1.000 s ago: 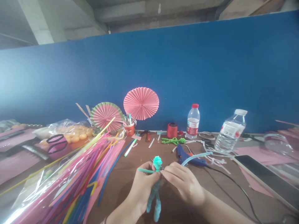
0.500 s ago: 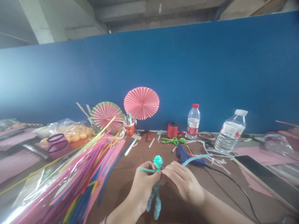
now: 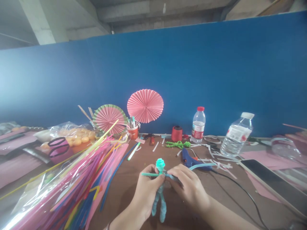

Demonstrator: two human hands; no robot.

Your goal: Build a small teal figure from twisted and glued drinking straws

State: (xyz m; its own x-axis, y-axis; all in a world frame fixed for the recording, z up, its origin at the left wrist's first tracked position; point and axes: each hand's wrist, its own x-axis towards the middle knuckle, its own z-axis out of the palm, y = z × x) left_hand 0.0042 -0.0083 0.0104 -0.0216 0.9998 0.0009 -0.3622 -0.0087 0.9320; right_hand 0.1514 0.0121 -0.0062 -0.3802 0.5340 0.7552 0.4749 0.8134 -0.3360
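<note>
A small pipe-cleaner figure (image 3: 160, 165) with a bright turquoise head and two dangling blue-green legs is held upright over the brown table. Thumb and fingers of my left hand (image 3: 146, 188) pinch it just below the head, where a straight green arm sticks out to the left. My right hand (image 3: 190, 185) is closed at the figure's right side, gripping a light blue pipe cleaner (image 3: 202, 165). Its free end pokes out beyond my knuckles to the right. The spot where it meets the figure is partly covered by my fingers.
Bundled pipe cleaners (image 3: 79, 179) in clear plastic lie at left. Behind my hands are a blue glue gun (image 3: 188, 158), green twisted cord (image 3: 177, 144), a red spool (image 3: 177, 133) and two water bottles (image 3: 198, 126). A phone (image 3: 275, 183) lies at right; a pink paper fan (image 3: 145, 105) stands at the back.
The figure has shifted slightly left, its legs swinging a little right. My right hand has turned slightly, lowering the free end of the light blue pipe cleaner and showing more of it near the figure.
</note>
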